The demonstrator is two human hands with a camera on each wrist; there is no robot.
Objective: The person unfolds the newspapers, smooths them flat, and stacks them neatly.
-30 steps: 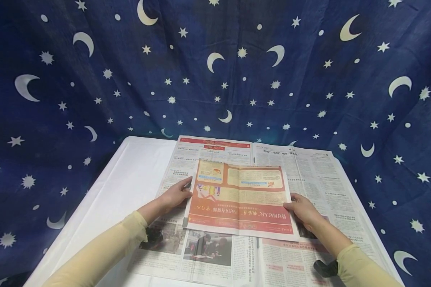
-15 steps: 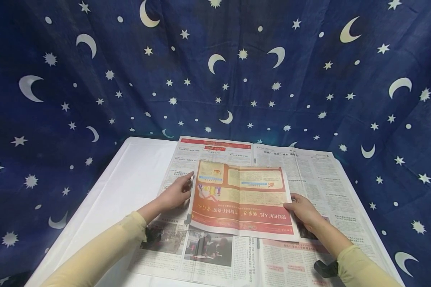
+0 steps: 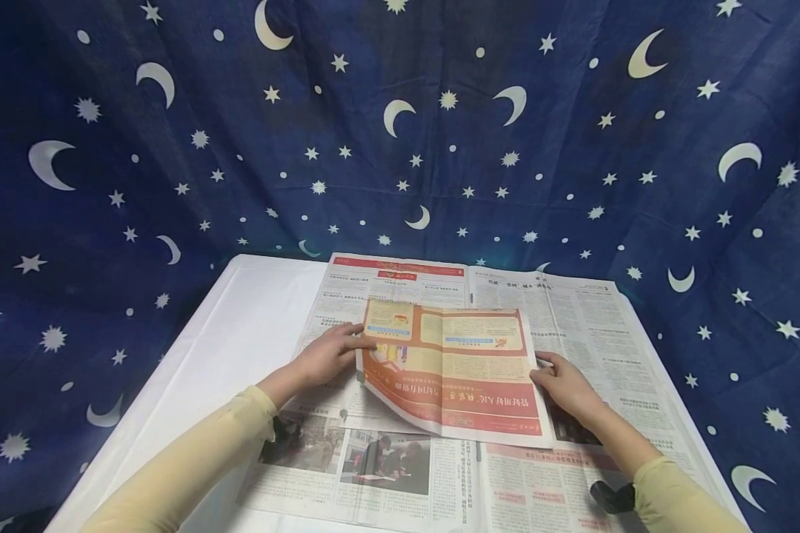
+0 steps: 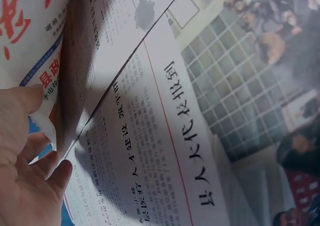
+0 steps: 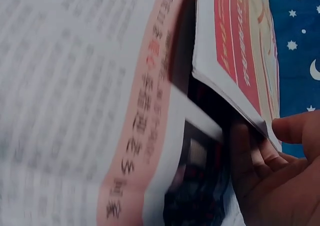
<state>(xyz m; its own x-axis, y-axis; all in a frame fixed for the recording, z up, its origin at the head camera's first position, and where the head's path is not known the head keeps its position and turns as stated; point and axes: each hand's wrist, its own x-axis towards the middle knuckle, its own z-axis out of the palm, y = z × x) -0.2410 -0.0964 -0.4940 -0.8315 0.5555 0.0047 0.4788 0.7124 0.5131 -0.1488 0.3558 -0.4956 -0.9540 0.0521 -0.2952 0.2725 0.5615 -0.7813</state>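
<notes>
A folded newspaper (image 3: 480, 403) with a red and orange page lies over a spread-out newspaper (image 3: 587, 333) in the head view. My left hand (image 3: 327, 355) pinches its left edge, thumb on top, and the near left part of the top sheet curls upward. Beneath that curl, another printed page shows in the left wrist view, beside my left hand (image 4: 30, 161). At the opposite edge my right hand (image 3: 567, 385) grips the folded newspaper. Thumb above and fingers underneath, my right hand (image 5: 280, 166) holds the stacked edges in the right wrist view.
A white-covered table (image 3: 193, 355) shows to the left of the papers. Behind it hangs a dark blue curtain (image 3: 347, 111) with moons and stars. A black strap-like piece (image 3: 610, 497) sits near the right sleeve.
My left hand has shifted slightly right and now pinches the folded newspaper's edge. The near left part of the top sheet has lifted and curled. My right hand has hardly moved.
</notes>
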